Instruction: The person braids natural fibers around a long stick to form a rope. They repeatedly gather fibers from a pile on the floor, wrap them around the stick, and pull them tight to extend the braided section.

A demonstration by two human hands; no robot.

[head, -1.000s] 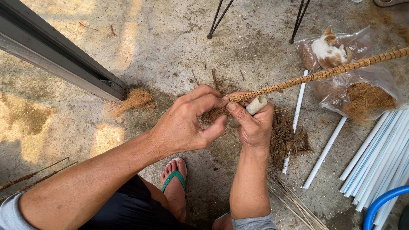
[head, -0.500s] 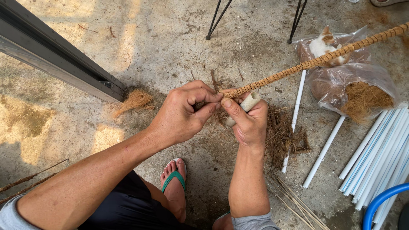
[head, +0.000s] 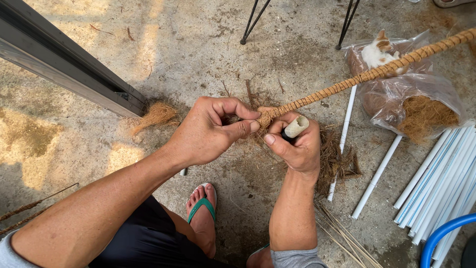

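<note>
Concrete floor (head: pixel 148 164), stained and dusty, with sun patches on the left side. Far left, a grey metal rail (head: pixel 64 62) slants across the corner, and right at its lower end sits a small tuft of fibre (head: pixel 156 115).

Moving in, the left hand (head: pixel 210 131) comes up from the bottom left, fingers curled in, thumb and fingertips pinched together on the fibre at the near end of the pole (head: pixel 367 75). Below it, a foot in a green sandal (head: pixel 202 211) rests flat on the floor.

Now the right hand (head: pixel 293 144), just beside the left, nearly touching it: it's clamped round the pole's bare white tip, which pokes out above the fist. From there the pole runs up and away to the right edge, wrapped in brown coir cord all along its length.

Under the hands, loose fibre is scattered on the floor. Two thin black metal legs (head: pixel 253 21) stand at the top. Further right, a few white pipes (head: pixel 377 174) lie singly, then a clear bag (head: pixel 404 97) of fibre with a small white-and-ginger kitten (head: pixel 375 51) at its top. Far right, a bundle of pipes (head: pixel 444 181), and a blue hose (head: pixel 444 233) curves in the corner.
</note>
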